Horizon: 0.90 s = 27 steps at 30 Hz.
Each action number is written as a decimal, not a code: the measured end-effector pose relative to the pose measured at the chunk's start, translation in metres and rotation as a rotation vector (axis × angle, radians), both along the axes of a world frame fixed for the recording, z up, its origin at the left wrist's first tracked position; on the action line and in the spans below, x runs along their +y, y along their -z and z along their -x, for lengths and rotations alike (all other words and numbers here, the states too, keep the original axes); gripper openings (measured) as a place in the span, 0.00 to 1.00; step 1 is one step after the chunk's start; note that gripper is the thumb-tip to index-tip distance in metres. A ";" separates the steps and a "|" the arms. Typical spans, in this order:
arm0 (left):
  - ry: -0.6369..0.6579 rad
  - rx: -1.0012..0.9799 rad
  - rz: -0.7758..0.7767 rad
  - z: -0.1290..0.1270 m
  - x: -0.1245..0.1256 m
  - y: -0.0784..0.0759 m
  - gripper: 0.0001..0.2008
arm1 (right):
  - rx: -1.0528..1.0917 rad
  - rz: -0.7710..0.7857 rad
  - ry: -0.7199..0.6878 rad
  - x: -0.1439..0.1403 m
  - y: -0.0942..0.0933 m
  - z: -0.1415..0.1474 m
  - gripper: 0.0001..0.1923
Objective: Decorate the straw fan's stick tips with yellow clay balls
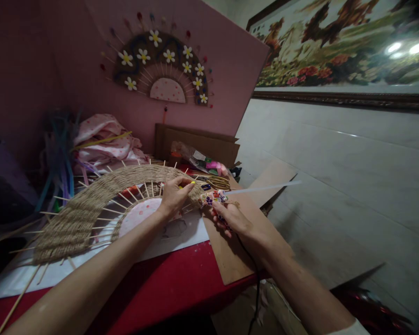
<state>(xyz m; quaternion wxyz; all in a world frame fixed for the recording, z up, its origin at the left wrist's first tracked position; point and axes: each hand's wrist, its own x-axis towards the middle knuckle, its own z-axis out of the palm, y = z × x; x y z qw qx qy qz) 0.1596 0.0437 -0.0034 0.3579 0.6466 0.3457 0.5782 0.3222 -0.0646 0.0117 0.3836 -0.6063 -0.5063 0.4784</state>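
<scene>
My left hand is closed in a pinch on a small yellow piece, mostly covered by the fingers. It rests over the right end of a half-round fan woven from brown cord on thin wooden sticks. In my right hand is a hot glue gun with a flower pattern, its front end against or very near the fan's right end. A long clear glue stick sticks out of its back, and a black cord hangs below. Inside the fan's arc lies a pale pink half-circle with dots.
Pliers or scissors with yellow handles lie behind my right hand. Brown cardboard and white paper cover part of the red table. Pink fabric is piled behind. A finished flowered fan is pinned to a pink board.
</scene>
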 end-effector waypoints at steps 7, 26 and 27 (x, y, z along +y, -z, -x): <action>-0.006 0.019 0.006 0.000 0.000 0.000 0.08 | 0.003 -0.001 -0.016 0.000 0.000 0.001 0.21; -0.017 0.019 0.006 0.001 -0.002 -0.002 0.08 | 0.005 0.010 0.009 0.001 0.001 0.000 0.22; -0.017 0.020 0.004 0.001 -0.002 -0.002 0.08 | 0.005 0.011 0.004 0.001 0.002 -0.001 0.22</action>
